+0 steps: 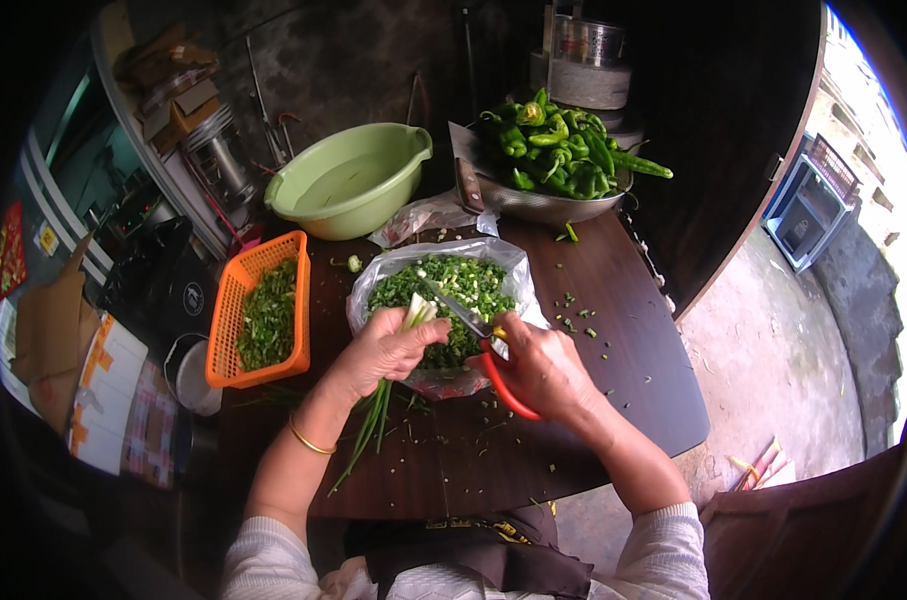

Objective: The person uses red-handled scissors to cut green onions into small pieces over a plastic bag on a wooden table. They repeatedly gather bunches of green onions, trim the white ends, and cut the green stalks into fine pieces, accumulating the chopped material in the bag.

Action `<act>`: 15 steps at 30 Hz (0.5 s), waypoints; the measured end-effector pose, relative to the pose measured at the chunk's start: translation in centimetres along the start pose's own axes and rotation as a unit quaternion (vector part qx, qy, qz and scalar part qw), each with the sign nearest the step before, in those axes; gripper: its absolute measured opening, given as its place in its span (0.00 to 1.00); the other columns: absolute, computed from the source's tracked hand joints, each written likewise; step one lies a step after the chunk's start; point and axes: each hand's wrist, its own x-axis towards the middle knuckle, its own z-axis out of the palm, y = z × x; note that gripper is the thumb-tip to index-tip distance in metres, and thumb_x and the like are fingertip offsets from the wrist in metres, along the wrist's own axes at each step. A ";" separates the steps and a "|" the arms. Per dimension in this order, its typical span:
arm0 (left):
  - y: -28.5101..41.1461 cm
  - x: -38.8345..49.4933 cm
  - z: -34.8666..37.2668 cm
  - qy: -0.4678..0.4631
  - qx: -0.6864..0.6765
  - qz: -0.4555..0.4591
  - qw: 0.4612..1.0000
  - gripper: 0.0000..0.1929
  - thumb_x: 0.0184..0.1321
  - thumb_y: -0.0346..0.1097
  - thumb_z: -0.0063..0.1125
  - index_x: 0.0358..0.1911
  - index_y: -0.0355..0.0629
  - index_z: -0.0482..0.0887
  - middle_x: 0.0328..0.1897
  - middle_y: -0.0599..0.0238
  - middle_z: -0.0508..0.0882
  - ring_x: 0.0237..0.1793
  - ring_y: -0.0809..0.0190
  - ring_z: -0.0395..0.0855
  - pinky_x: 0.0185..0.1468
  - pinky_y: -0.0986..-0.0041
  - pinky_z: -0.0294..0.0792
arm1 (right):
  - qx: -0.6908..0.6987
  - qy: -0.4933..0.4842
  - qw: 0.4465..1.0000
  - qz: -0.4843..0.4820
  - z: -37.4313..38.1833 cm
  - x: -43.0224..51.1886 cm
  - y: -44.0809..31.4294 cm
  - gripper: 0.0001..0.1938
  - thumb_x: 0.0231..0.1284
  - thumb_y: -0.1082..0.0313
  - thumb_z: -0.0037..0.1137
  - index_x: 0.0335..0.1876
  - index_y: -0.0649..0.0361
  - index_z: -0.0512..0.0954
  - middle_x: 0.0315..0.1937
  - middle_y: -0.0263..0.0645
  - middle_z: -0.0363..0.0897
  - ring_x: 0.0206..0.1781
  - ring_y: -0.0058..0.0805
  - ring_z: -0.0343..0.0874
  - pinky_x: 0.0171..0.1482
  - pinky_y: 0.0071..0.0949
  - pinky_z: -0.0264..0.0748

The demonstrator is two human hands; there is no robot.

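My left hand (393, 345) grips a bunch of scallions (375, 416), white ends up and green leaves trailing down over the table. In my right hand (547, 364) is a pair of scissors (510, 386) with red handles, its blades pointing up and left beside the white ends. Both hands are over the near side of a clear plastic bag (525, 274), which lies spread wide and holds a heap of chopped scallions (453, 281). Whether the blades touch the stalks I cannot tell.
An orange plastic basket (297, 358) of chopped greens stands left on the dark wooden table (633, 315). Behind are a green basin (341, 176) of water and a metal bowl (566, 208) heaped with green peppers (566, 150). A cleaver (467, 180) rests at that bowl's left rim.
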 end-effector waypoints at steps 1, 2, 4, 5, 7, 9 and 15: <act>0.0 -0.1 0.6 0.010 0.000 -0.008 1.000 0.13 0.71 0.46 0.59 0.36 0.42 0.80 0.17 0.85 0.62 0.14 0.82 0.54 0.16 0.85 0.45 | -0.007 0.011 1.000 -0.005 0.4 0.0 -0.3 0.21 0.58 0.59 0.68 0.49 0.62 0.72 0.21 0.48 0.80 0.26 0.51 0.82 0.29 0.45 0.78; -0.1 -0.2 1.0 0.021 0.000 -0.016 1.000 0.14 0.70 0.46 0.60 0.36 0.42 0.81 0.16 0.85 0.62 0.14 0.82 0.54 0.15 0.85 0.45 | 0.001 0.042 0.997 -0.057 0.8 -0.1 -0.4 0.20 0.56 0.62 0.68 0.49 0.62 0.72 0.20 0.45 0.79 0.24 0.51 0.82 0.28 0.44 0.78; -0.1 -0.4 1.5 0.037 -0.017 -0.006 0.999 0.16 0.68 0.48 0.63 0.33 0.42 0.81 0.15 0.87 0.61 0.13 0.83 0.52 0.16 0.85 0.44 | -0.007 0.032 0.997 -0.063 1.3 -0.2 -0.8 0.22 0.57 0.64 0.67 0.51 0.64 0.71 0.26 0.46 0.79 0.26 0.50 0.82 0.28 0.42 0.79; -0.1 -0.4 1.7 0.045 -0.026 -0.002 0.999 0.17 0.67 0.49 0.64 0.32 0.42 0.82 0.15 0.88 0.61 0.13 0.83 0.52 0.16 0.84 0.44 | -0.016 0.018 0.998 -0.058 1.5 -0.2 -0.8 0.22 0.57 0.64 0.67 0.52 0.65 0.70 0.30 0.48 0.79 0.28 0.49 0.83 0.29 0.42 0.79; -0.2 -0.5 1.9 0.065 -0.038 0.016 0.997 0.16 0.67 0.48 0.64 0.30 0.44 0.81 0.15 0.88 0.61 0.13 0.83 0.52 0.16 0.84 0.44 | -0.018 0.036 0.995 -0.088 1.7 -0.1 -0.8 0.24 0.57 0.64 0.67 0.54 0.67 0.69 0.33 0.49 0.78 0.31 0.48 0.83 0.30 0.42 0.80; -0.5 -0.5 1.7 0.078 -0.045 0.026 0.996 0.15 0.67 0.47 0.63 0.28 0.45 0.80 0.15 0.88 0.61 0.13 0.83 0.52 0.16 0.84 0.44 | -0.030 0.049 0.991 -0.117 1.9 0.0 -1.1 0.25 0.57 0.65 0.67 0.56 0.68 0.69 0.35 0.49 0.77 0.34 0.48 0.83 0.32 0.42 0.80; -0.7 -0.7 1.2 0.080 -0.026 0.021 0.996 0.14 0.68 0.43 0.62 0.26 0.51 0.76 0.16 0.88 0.62 0.14 0.83 0.53 0.17 0.84 0.45 | -0.109 -0.025 0.988 -0.111 -0.6 -0.6 -2.7 0.28 0.55 0.57 0.69 0.58 0.65 0.73 0.28 0.46 0.81 0.25 0.45 0.83 0.28 0.39 0.80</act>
